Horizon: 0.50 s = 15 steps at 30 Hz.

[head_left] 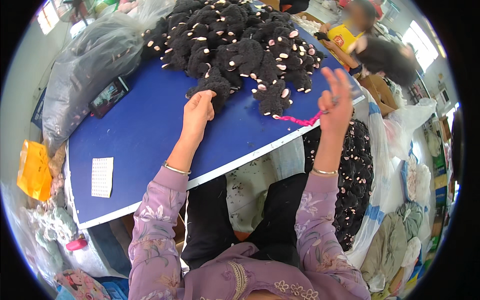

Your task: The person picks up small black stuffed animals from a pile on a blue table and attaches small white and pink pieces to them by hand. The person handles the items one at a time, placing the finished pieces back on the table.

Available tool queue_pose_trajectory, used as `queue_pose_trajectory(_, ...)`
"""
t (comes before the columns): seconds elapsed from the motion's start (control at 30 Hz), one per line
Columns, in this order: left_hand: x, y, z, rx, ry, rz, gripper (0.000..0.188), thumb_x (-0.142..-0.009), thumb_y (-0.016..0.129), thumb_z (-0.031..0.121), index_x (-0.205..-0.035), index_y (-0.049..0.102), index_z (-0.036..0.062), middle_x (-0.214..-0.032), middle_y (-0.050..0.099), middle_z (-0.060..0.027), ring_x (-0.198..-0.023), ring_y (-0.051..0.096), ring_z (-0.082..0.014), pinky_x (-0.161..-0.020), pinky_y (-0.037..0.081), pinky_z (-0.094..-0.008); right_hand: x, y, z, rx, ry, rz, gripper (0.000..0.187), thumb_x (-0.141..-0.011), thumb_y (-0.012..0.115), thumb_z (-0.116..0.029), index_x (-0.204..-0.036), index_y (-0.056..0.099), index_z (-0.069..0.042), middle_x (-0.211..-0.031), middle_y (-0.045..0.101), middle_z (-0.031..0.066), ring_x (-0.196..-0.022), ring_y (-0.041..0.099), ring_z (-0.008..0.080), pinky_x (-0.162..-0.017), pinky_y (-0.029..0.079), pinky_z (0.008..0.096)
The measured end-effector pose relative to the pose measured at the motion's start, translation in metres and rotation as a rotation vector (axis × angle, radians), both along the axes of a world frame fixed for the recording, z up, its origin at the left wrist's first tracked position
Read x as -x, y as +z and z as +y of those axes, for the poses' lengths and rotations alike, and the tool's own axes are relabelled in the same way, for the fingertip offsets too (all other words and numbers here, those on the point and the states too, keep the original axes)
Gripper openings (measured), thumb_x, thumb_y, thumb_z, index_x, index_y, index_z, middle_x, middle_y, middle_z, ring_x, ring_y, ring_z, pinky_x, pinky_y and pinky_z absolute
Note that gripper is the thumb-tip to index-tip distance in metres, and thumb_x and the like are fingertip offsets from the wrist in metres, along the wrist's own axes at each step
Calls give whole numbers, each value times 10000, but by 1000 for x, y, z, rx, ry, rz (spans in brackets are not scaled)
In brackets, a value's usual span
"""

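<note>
Left hand fingers pinched shut on black plush toy at pile's edge on blue surface; right hand pinching pink thread (taut). Soft, light, probably best gripped by body.

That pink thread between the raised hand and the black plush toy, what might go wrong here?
The pink thread looks taut from the right hand to a black plush toy, so it might snap or drag the toy off the table edge. The left hand pinches another toy beside the pile, and loose pieces could tangle in the thread. The phone lies near the far edge and could get knocked off.
</note>
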State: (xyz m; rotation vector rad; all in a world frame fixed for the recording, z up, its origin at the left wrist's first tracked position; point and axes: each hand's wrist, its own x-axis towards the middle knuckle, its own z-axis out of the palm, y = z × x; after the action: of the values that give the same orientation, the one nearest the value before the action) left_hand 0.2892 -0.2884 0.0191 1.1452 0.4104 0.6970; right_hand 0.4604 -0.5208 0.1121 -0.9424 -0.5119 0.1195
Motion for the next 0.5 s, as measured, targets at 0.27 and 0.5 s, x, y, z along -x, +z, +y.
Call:
queue_pose_trajectory(0.27,-1,-7,-8,-131,-189,46,243,-967,531,239,-929,586,5,-591,390,56,-522,336,-49,-497,300,-225,-7,-94,44,960,-242,-348,439,-772,723,-266,-1063,567,23,-946,673,169,-859,663,257,-790,498,331)
queue_pose_trajectory(0.5,0,-3,-19,-241,-368,118,225,-958,542,219,-1045,581,15,-745,543,7,-607,471,-63,-546,366,-204,1,-85,50,1079,-114,-366,374,-792,697,-217,-1034,542,24,-945,651,163,-879,641,229,-787,488,331)
